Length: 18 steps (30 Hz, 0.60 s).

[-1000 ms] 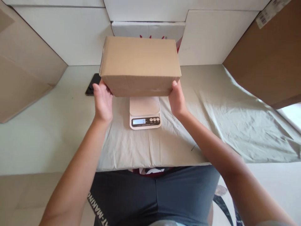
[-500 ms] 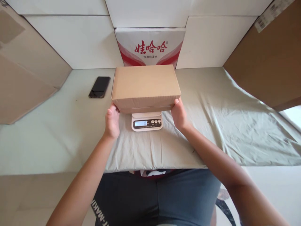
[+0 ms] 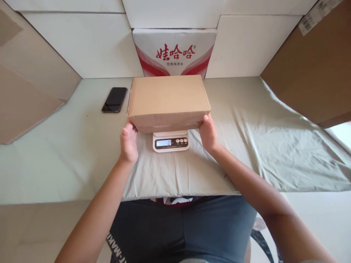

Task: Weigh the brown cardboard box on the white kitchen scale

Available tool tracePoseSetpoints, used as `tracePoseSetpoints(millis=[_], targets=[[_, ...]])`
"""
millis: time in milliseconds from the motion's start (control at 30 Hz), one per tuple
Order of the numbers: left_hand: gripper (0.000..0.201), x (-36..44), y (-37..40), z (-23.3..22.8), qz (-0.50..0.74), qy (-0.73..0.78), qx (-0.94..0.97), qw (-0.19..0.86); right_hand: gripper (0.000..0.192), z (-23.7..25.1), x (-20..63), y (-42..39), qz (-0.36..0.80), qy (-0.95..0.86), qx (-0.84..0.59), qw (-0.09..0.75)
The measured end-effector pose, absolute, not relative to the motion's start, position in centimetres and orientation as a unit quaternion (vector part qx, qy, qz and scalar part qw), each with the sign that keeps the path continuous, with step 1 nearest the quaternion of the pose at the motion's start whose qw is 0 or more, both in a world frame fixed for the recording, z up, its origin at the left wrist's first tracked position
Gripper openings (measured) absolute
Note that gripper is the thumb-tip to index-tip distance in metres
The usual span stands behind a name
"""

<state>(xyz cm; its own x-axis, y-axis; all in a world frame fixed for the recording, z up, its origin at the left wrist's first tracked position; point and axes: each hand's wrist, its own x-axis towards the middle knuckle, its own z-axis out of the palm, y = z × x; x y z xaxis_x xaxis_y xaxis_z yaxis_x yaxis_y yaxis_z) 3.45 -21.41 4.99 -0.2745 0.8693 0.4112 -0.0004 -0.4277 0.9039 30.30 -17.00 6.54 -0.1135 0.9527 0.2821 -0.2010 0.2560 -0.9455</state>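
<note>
White boards stand all around a table [image 3: 55, 160] with a pale green cloth [image 3: 260, 146] on it. From where I watch, far off, I start at the left. A big brown cardboard sheet [image 3: 24, 95] leans there. Next comes a black phone [image 3: 114, 99], lying flat and well away from the hands.

Then I see my left hand [image 3: 128, 144]. It is pressed on the near left corner of a brown box [image 3: 168, 99]. The fingers go out of sight beside the box, so I think it grips that end. The box is in the middle, over a small white scale [image 3: 170, 141]. It hides most of the scale. I cannot tell if it sits on the scale yet; the little screen seems to show zero. I think both hands hold the ends to keep the box level.

The box lies flat. Its long side runs from left to right, and a wide face looks up.

My right hand [image 3: 208, 133] is clamped on the near right corner. Behind the box stands a white and red carton [image 3: 175, 51]. At the far right leans another brown cardboard piece [image 3: 309, 73]
</note>
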Motion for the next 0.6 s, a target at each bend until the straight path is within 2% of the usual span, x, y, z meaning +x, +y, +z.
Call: tracePoseSetpoints(millis=[100, 300, 600], targets=[[0.084, 3.42, -21.45, 4.99, 0.676, 0.426, 0.508, 0.323, 0.066, 6.52, 30.31, -16.93, 0.506, -0.549, -0.335, 0.575], [0.082, 3.63, -21.65, 5.1, 0.679, 0.419, 0.506, 0.327, 0.077, 6.8, 30.38, -16.72, 0.505, -0.545, -0.355, 0.568], [0.077, 3.57, -21.41, 4.77, 0.691, 0.417, 0.496, 0.321, 0.072, 6.84, 30.37, -16.9, 0.517, -0.539, -0.343, 0.57]])
